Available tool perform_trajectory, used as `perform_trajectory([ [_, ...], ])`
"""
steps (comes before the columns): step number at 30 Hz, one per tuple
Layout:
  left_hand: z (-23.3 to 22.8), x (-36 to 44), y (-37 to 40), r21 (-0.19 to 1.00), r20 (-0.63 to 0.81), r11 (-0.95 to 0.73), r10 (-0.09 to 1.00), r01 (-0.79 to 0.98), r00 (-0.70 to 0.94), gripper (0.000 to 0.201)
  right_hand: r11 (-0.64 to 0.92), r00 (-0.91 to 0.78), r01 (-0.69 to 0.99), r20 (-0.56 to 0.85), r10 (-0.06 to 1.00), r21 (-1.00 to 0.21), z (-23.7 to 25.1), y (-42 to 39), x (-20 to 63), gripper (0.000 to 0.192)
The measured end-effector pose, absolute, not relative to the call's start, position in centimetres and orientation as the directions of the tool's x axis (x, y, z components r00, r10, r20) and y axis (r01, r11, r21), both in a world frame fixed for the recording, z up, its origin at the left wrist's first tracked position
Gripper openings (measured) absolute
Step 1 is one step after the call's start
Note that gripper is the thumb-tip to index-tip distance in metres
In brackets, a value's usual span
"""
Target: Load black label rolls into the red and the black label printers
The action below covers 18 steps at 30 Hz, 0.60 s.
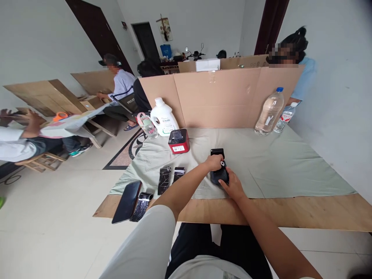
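On the cloth in front of me lies a small dark device (215, 178) with a black raised part (217, 151) at its far end. My right hand (234, 184) holds the device's right side, thumb on top. Over its far half, my left hand (215, 162) is closed on a small roll (223, 163) with a white core; how far the roll sits in the device is hidden. To the left lie shiny black film rolls, one (164, 180) partly unwound, another (178, 174) partly behind my left arm. A third film roll (142, 205) rests beside a dark phone-like slab (127, 202).
A red and black box (179, 142) stands near a white jug (163, 117) and a pink-topped bottle (148, 127). Two clear bottles, one large (269, 112), one smaller (285, 118), stand back right before a cardboard screen (217, 99). Other people sit beyond and left.
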<state>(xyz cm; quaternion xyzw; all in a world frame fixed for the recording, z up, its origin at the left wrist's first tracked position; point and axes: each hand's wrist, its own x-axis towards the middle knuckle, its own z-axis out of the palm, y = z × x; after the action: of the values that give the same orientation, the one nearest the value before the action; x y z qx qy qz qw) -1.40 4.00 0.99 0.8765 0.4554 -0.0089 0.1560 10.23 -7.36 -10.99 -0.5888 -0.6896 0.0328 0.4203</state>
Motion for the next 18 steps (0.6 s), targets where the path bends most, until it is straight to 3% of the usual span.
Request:
perform_trajectory([
  [6,0.9,-1.4,3.5,0.126,-0.094,-0.601,0.785,0.789,0.612,0.026,0.302,0.046,0.790,0.542,0.839,-0.534,-11.0,-7.4,10.1,0.069],
  [18,0.6,-1.2,4.0,0.212,-0.110,-0.593,0.775,0.777,0.622,0.025,0.268,0.052,0.811,0.521,0.852,-0.520,-10.1,-7.7,10.2,0.072],
])
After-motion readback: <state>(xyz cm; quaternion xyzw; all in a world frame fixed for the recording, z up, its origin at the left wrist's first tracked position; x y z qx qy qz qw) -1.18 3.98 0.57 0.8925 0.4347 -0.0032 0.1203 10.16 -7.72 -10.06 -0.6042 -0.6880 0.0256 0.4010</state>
